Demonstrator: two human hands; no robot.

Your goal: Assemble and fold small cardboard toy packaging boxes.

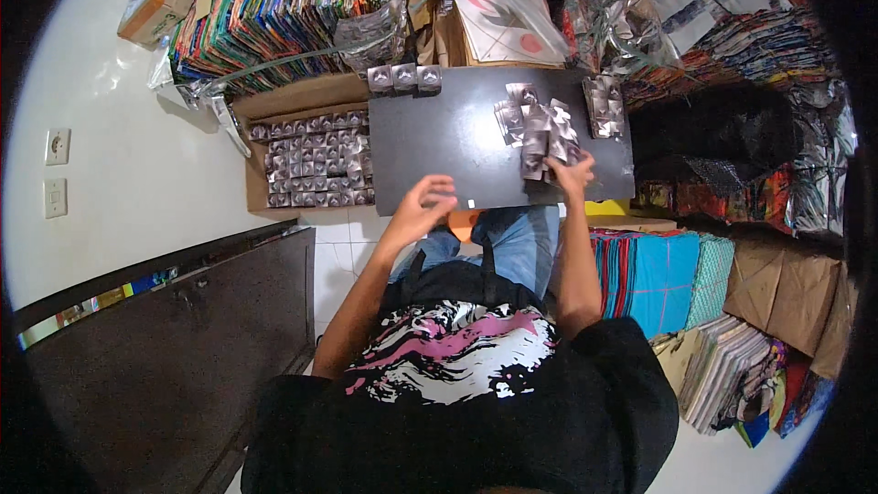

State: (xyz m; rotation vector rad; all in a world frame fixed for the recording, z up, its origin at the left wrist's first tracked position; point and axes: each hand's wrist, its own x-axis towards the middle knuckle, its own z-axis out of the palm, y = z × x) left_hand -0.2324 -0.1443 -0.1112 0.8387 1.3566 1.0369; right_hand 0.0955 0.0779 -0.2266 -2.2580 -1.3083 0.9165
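On the dark tabletop (437, 142) in front of me lies a loose pile of small flat grey-and-white printed cartons (536, 133). My right hand (572, 174) is at the near right side of this pile, thumb and fingers closed round the edge of a flat carton. Over the table's near edge, toward the left, my left hand (425, 208) is raised with its fingers apart and nothing in it. A row of small made-up boxes (404, 79) with the same print stands at the far left corner of the table. Another stack of the printed cartons (604, 106) sits at the right edge.
Left of the table, an open cardboard box (259, 202) holds rows of the small printed boxes. Bundled colourful flat packs (274, 14) are heaped behind it. Stacked blue packs (660, 279) and brown parcels (777, 293) stand at my right. A dark panel (183, 348) runs along the left.
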